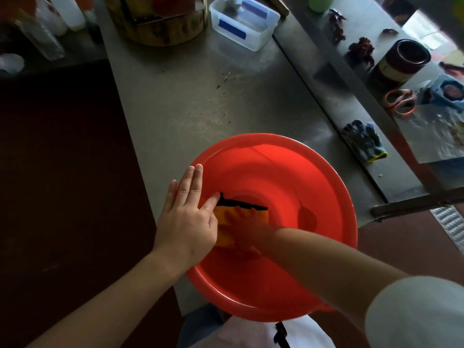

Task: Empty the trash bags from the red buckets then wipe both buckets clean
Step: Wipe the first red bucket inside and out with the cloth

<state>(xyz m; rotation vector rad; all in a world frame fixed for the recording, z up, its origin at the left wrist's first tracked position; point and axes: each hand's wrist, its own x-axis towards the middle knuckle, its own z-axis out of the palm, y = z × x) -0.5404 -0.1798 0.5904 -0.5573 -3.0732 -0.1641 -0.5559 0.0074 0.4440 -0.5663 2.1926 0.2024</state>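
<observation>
A red bucket (308,177) stands on the steel table's near end, seen from above. My left hand (187,217) lies flat on its left rim with the fingers straight. Reaching down inside the bucket, my right hand (244,229) presses an orange cloth with a black edge (253,213) against the left inner wall. The fingers of that hand lie spread on the cloth. Only one bucket is in view, and no trash bag shows.
The steel table (200,109) carries small dark crumbs, a clear plastic box (244,23) and a wooden block (160,28) at the far end. A raised ledge to the right holds knit gloves (365,140), orange scissors (400,101) and a dark tin (401,61).
</observation>
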